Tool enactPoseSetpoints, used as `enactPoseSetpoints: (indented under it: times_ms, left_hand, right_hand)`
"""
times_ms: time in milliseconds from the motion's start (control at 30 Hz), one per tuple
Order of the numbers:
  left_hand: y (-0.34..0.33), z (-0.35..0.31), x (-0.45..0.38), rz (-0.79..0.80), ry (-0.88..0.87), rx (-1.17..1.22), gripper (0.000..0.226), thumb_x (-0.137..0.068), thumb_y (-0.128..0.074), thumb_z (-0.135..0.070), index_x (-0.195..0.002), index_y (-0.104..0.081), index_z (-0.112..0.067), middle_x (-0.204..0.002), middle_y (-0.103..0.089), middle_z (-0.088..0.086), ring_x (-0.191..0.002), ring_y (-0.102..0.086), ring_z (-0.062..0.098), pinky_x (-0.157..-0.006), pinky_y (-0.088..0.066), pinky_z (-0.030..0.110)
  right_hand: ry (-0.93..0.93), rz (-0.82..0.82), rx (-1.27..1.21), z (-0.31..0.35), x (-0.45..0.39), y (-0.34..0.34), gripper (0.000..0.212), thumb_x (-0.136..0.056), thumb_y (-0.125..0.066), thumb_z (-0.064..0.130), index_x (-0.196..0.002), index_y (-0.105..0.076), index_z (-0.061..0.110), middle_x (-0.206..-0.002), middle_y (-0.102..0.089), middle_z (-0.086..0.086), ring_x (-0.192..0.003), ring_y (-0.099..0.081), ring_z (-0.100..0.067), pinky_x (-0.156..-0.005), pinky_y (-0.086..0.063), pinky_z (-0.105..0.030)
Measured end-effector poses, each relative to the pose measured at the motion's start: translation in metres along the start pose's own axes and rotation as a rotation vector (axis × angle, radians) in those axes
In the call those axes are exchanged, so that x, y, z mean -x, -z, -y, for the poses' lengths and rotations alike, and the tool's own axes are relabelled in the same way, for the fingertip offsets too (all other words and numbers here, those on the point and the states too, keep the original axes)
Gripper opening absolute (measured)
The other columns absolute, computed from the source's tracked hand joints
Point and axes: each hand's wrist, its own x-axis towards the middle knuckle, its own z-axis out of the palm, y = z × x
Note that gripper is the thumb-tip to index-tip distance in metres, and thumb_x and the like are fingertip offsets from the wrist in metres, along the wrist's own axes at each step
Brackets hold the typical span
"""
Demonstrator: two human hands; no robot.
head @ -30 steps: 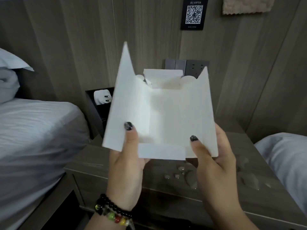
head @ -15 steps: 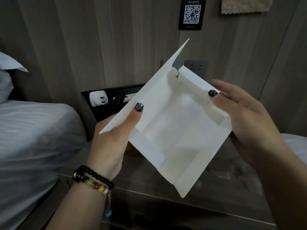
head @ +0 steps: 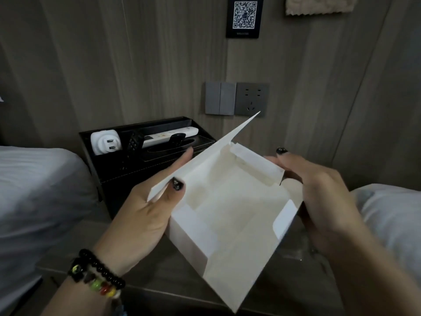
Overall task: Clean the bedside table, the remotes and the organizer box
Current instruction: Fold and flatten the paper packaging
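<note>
I hold an opened white cardboard box [head: 230, 215] over the wooden bedside table [head: 75, 242]. My left hand [head: 145, 215] grips its left wall, thumb inside under the raised flap. My right hand [head: 319, 192] holds the far right flap with its fingertips. The box looks empty inside. Behind it at the back left stands the black organizer box [head: 114, 165]. In it lie a white remote [head: 170, 135], a black remote [head: 134, 142] and a white plug adapter [head: 106, 142].
Beds with white linen flank the table on the left [head: 34, 197] and on the right [head: 391, 215]. On the wood-panel wall are grey switches with a socket [head: 237, 99] and a QR-code sign [head: 245, 15].
The white box has turned and dropped lower, its opening now facing up toward me. My right hand shifted to the far flap. The organizer box has come fully into view.
</note>
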Motion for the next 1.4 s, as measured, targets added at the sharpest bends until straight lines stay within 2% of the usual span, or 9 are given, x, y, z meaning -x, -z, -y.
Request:
enactPoseSetpoints:
  times_ms: [233, 567, 667, 767, 900, 1000, 1167, 1333, 1400]
  left_hand:
    - [-0.012, 0.007, 0.018, 0.005, 0.062, 0.05, 0.042, -0.093, -0.051, -0.044, -0.135, -0.052, -0.038, -0.14, -0.054, -0.008, -0.133, -0.046, 0.016, -0.111, -0.033, 0.051]
    - [-0.019, 0.0, 0.034, -0.016, 0.11, 0.125, 0.053, -0.081, -0.06, -0.042, -0.132, -0.057, -0.03, -0.133, -0.06, -0.005, -0.127, -0.054, 0.017, -0.107, -0.039, 0.048]
    - [-0.024, -0.003, 0.038, -0.023, 0.133, 0.215, 0.056, -0.07, -0.066, -0.039, -0.126, -0.062, -0.034, -0.128, -0.064, -0.009, -0.122, -0.058, 0.013, -0.099, -0.047, 0.033]
    - [-0.029, -0.007, 0.04, -0.031, 0.136, 0.247, 0.053, -0.063, -0.066, -0.034, -0.116, -0.065, -0.045, -0.127, -0.063, -0.015, -0.12, -0.057, 0.002, -0.086, -0.047, 0.012]
    - [-0.03, -0.015, 0.042, 0.043, 0.154, 0.287, 0.059, -0.062, -0.07, -0.035, -0.118, -0.062, -0.049, -0.131, -0.06, -0.018, -0.12, -0.055, 0.0, -0.095, -0.045, 0.016]
    - [-0.029, -0.019, 0.044, 0.164, 0.145, 0.253, 0.078, -0.059, -0.081, -0.018, -0.126, -0.054, -0.049, -0.133, -0.056, -0.023, -0.107, -0.059, -0.006, -0.078, -0.049, 0.012]
    - [-0.028, -0.021, 0.046, 0.327, 0.116, 0.253, 0.099, -0.056, -0.084, -0.002, -0.139, -0.046, -0.04, -0.144, -0.048, -0.014, -0.098, -0.062, -0.006, -0.074, -0.053, 0.016]
    - [-0.038, -0.023, 0.045, 0.318, 0.094, 0.167, 0.089, -0.061, -0.078, -0.06, -0.141, -0.045, -0.036, -0.144, -0.048, -0.01, -0.132, -0.045, 0.004, -0.102, -0.037, 0.015]
    - [-0.044, -0.024, 0.045, 0.218, 0.073, 0.089, 0.063, -0.081, -0.067, -0.053, -0.139, -0.044, -0.045, -0.14, -0.049, -0.021, -0.132, -0.043, -0.001, -0.103, -0.038, 0.016]
  right_hand:
    - [0.096, -0.274, -0.174, -0.011, 0.007, -0.016, 0.015, -0.089, -0.059, 0.027, -0.086, -0.071, 0.018, -0.071, -0.067, 0.002, -0.059, -0.061, -0.007, -0.057, -0.045, -0.029]
    - [0.229, -0.257, -0.235, -0.017, 0.023, -0.037, 0.011, -0.091, -0.061, 0.039, -0.099, -0.059, 0.031, -0.073, -0.065, 0.007, -0.068, -0.062, -0.012, -0.061, -0.053, -0.034]
    - [0.176, -0.28, -0.197, -0.017, 0.023, -0.035, 0.012, -0.09, -0.063, 0.032, -0.099, -0.061, 0.039, -0.07, -0.061, 0.0, -0.066, -0.058, -0.022, -0.069, -0.054, -0.049]
    - [0.142, -0.311, -0.183, -0.019, 0.02, -0.03, 0.015, -0.087, -0.064, 0.024, -0.098, -0.067, 0.033, -0.074, -0.07, 0.007, -0.067, -0.066, -0.01, -0.065, -0.054, -0.034]
    - [0.08, -0.291, -0.252, -0.017, 0.022, -0.023, 0.011, -0.088, -0.06, 0.02, -0.083, -0.069, 0.015, -0.066, -0.065, 0.003, -0.059, -0.061, -0.009, -0.058, -0.048, -0.026]
    - [0.026, -0.243, -0.329, -0.018, 0.024, -0.021, 0.019, -0.089, -0.056, 0.018, -0.085, -0.059, 0.0, -0.062, -0.055, -0.003, -0.054, -0.053, -0.012, -0.048, -0.042, -0.021]
    - [0.069, -0.197, -0.429, -0.019, 0.023, -0.02, 0.011, -0.081, -0.057, 0.022, -0.074, -0.064, 0.017, -0.075, -0.059, -0.01, -0.068, -0.055, -0.025, -0.064, -0.043, -0.038]
    - [0.104, -0.161, -0.413, -0.015, 0.022, -0.014, 0.01, -0.09, -0.053, 0.015, -0.086, -0.061, 0.018, -0.062, -0.06, 0.004, -0.055, -0.057, -0.01, -0.056, -0.043, -0.029]
    - [0.133, -0.155, -0.417, -0.015, 0.021, -0.012, 0.015, -0.088, -0.058, 0.019, -0.102, -0.062, 0.021, -0.071, -0.065, 0.006, -0.063, -0.063, -0.009, -0.057, -0.047, -0.03]
